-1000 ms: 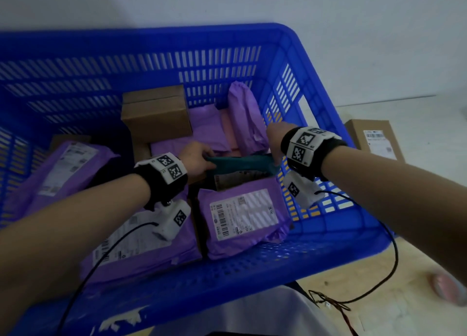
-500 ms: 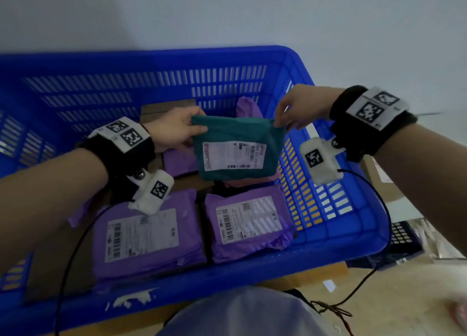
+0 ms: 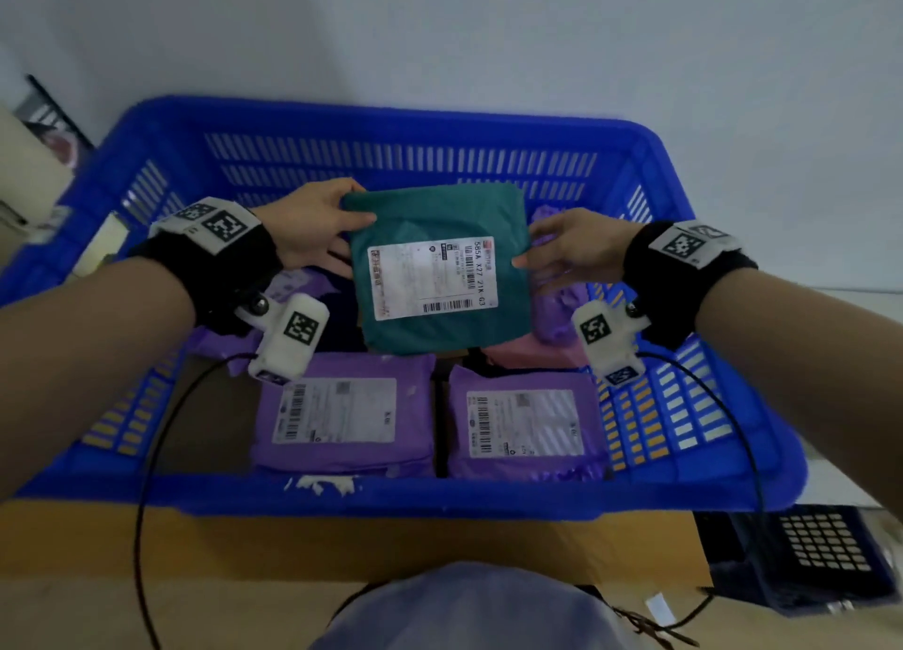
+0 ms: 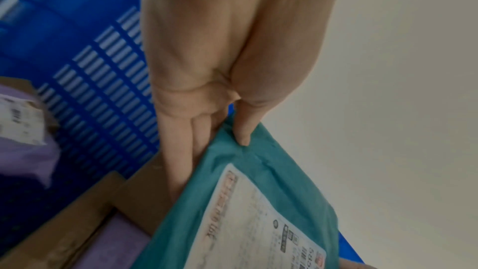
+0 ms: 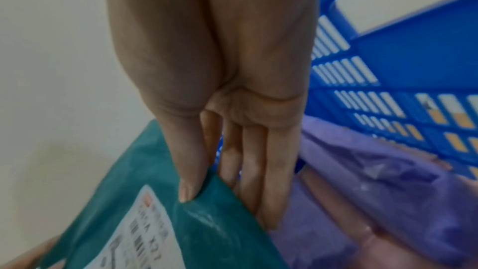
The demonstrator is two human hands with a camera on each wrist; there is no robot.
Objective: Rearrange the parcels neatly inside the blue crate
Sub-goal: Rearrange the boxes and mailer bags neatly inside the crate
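Observation:
A teal parcel (image 3: 440, 268) with a white label hangs above the middle of the blue crate (image 3: 400, 495), label up. My left hand (image 3: 317, 229) pinches its left edge, thumb on top and fingers beneath, as the left wrist view shows on the teal parcel (image 4: 258, 201). My right hand (image 3: 567, 253) pinches the right edge the same way; the teal parcel (image 5: 181, 222) fills the lower left of the right wrist view. Two purple parcels (image 3: 342, 415) (image 3: 525, 429) lie flat side by side against the crate's near wall, labels up.
More purple parcels (image 3: 552, 307) and a pink one (image 3: 527, 351) lie at the right under the teal parcel. Brown cardboard boxes (image 4: 108, 208) sit deeper in the crate. A dark perforated object (image 3: 826, 547) lies outside at lower right. A pale wall stands behind the crate.
Both hands lifted the teal parcel out from among the others and raised it; it now lies flatter with its label turned up, held at both side edges.

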